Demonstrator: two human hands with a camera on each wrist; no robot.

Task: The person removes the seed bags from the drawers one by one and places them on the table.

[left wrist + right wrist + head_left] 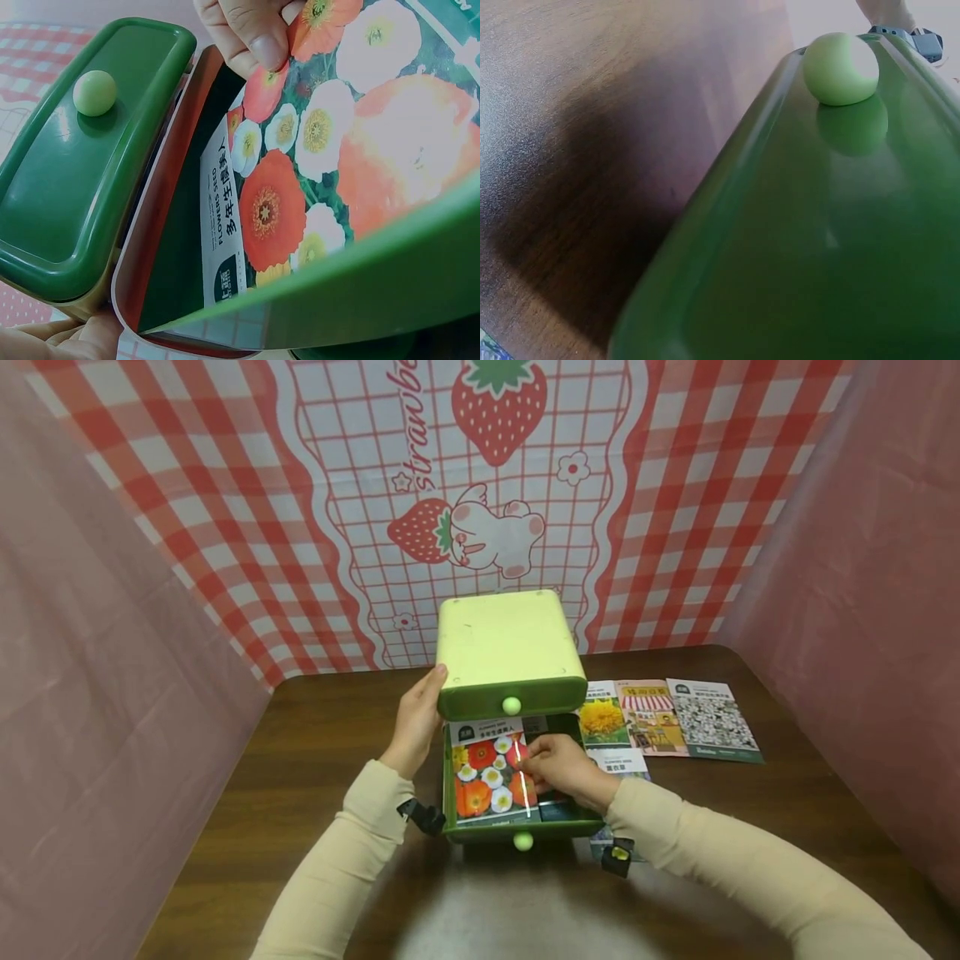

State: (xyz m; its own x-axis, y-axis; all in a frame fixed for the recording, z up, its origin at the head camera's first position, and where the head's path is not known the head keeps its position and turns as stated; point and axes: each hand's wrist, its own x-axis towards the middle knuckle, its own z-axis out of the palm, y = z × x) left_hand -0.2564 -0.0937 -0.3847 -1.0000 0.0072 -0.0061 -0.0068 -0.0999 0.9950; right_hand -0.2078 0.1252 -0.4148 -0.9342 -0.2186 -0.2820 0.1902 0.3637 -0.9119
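Observation:
A two-drawer box with a pale yellow-green top stands on the table, its lower drawer pulled out. Inside that drawer lies a seed packet with red, orange and white poppies, also large in the left wrist view. My right hand pinches this packet at its right edge. Under the hand, another dark packet partly shows. My left hand rests against the box's left side, fingers along it. The right wrist view has the green drawer front and its round knob, with the right hand out of sight.
Right of the box lie a yellow-flower packet, a packet with a striped awning and a white-flower packet. Another packet sits partly under the right forearm. A checked strawberry cloth hangs behind, pink cloths at both sides.

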